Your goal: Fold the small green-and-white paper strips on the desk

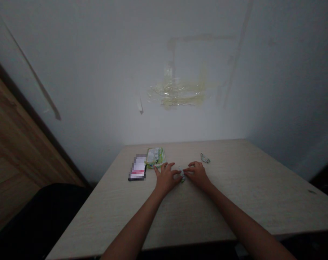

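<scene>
On the counter [234,187], left hand [166,177] and right hand [197,174] half-curled, fingertips pinching a small crumpled wrapper [182,176]; likely light and soft, best held by its folds.

Small crumpled packet [182,176] half hidden between hands [166,177] [197,174]

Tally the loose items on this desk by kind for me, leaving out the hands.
Crumpled wrapper between the left hand and right hand: 1
Green printed packet: 1
Thin wire item: 1
Pixelated rectangular item: 1
Total: 4
</scene>
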Demonstrator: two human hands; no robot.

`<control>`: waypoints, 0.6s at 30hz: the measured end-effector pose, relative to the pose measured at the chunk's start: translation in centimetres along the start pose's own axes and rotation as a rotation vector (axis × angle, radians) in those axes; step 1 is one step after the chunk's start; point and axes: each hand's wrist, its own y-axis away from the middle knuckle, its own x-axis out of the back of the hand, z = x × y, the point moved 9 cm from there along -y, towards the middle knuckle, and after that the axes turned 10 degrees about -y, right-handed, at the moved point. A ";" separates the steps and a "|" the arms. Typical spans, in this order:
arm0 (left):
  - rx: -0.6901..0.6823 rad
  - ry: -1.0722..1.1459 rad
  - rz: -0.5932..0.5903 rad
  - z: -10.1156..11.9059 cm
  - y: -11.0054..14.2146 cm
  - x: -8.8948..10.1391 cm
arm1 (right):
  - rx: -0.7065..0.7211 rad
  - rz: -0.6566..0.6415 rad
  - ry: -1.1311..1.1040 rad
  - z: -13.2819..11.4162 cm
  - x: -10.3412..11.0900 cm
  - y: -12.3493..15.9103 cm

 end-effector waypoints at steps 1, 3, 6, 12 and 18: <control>0.001 -0.011 0.000 0.1 0.1 0.1 | 0.032 -0.004 -0.013 -0.3 0.1 0.1; 0.009 -0.025 -0.006 0.2 0.2 0.2 | 0.107 -0.024 -0.032 -1.1 0.3 0.3; 0.031 -0.032 -0.016 0.2 0.3 0.2 | 0.178 -0.057 -0.032 -2.1 0.6 0.6; 0.038 0.003 -0.037 0.0 0.1 0.0 | 0.224 -0.119 0.031 -2.8 0.4 0.8; 0.055 0.026 -0.037 0.2 -0.4 -0.2 | 0.209 -0.141 0.075 -2.5 0.2 0.7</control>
